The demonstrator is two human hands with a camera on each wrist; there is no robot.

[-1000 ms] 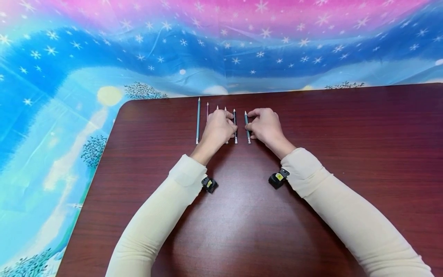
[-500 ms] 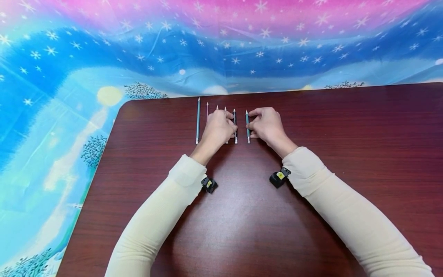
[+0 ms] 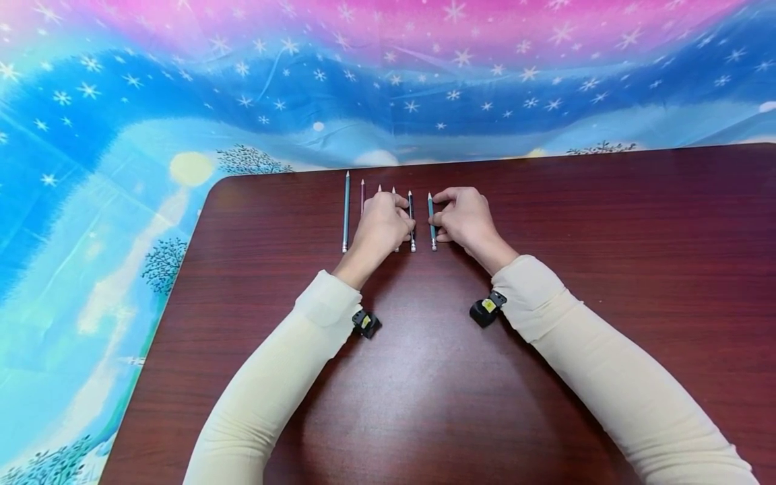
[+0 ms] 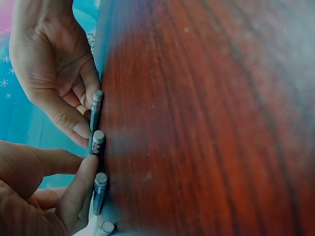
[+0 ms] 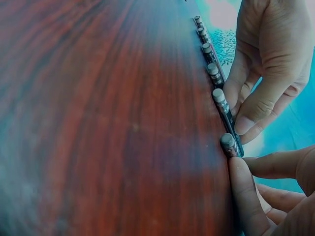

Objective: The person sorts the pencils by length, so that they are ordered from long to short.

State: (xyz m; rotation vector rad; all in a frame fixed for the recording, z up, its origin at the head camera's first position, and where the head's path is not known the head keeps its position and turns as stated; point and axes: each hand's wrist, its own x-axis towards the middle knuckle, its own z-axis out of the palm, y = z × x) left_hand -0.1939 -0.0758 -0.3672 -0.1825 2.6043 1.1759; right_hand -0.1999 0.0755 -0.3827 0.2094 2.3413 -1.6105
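Pencils lie side by side in a row near the table's far edge, sharpened tips pointing away and eraser ends toward me. My left hand (image 3: 382, 219) pinches a dark pencil (image 3: 413, 244) between thumb and fingers, its wrist and palm covering parts of the pencils to its left. At the row's right end, my right hand (image 3: 467, 215) holds a teal pencil (image 3: 433, 236) by its right side, thumb and forefinger on it. A narrow gap separates these two pencils. In the right wrist view, the teal pencil's eraser (image 5: 228, 141) shows just above the right thumb.
Further left lie a long blue pencil (image 3: 346, 212) and a purple pencil (image 3: 363, 192); between them and the dark one, two more tips poke out past the left hand. A snowflake-patterned cloth (image 3: 424, 87) hangs behind the dark red wooden table (image 3: 388, 404).
The teal pencil, slanted at first, was straightened and shifted slightly right by my right hand, then moved slightly back left. My left hand has stayed in place on the dark pencil.
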